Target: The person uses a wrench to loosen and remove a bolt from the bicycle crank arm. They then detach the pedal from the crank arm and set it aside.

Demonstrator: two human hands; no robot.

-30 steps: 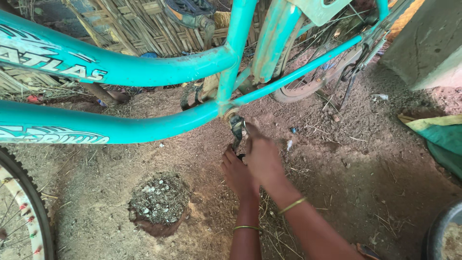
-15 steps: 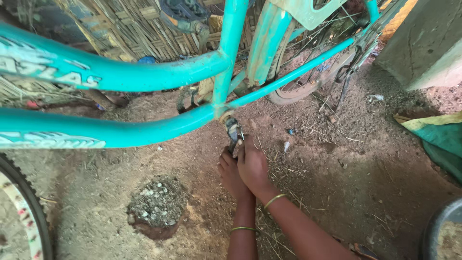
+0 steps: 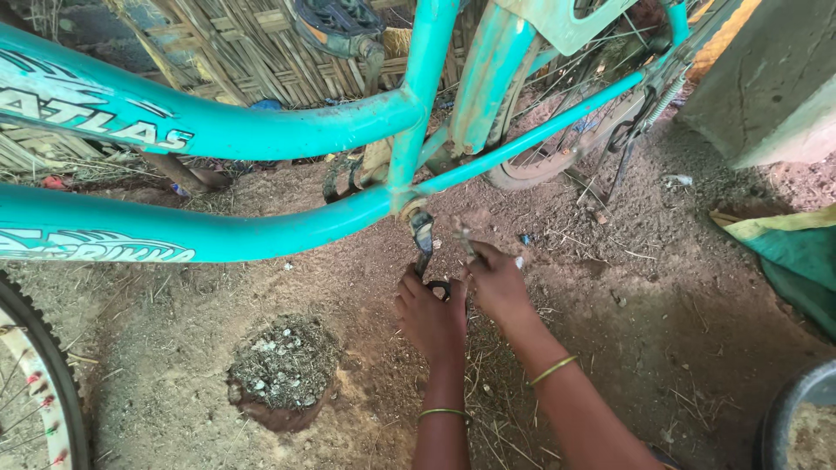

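Both hands work at the underside of a turquoise bicycle frame that spans the view above bare, straw-strewn dirt. The left hand is closed around the lower end of a dark crank arm that hangs from the bottom bracket where the seat tube meets the lower tube; its fingers wrap what looks like a ring or eye at the arm's tip, though that part is mostly hidden by the knuckles. The right hand sits just beside it, a little higher, with finger and thumb pinched on a small slim piece that points up toward the bracket; whether this is a pin, a bolt or a thin tool cannot be told at this size. Compared with half a second ago, the hands have separated slightly: then they were pressed together low on the crank, and now the right one has lifted away and holds its small piece clear of the arm, while the left has kept its clasp. That reads as the crank being steadied by one hand while the other brings a loose part to bear on it. A clump of earth and gravel lies near the left forearm, a tyre edges in at the lower left, and a green cloth rests at the right.
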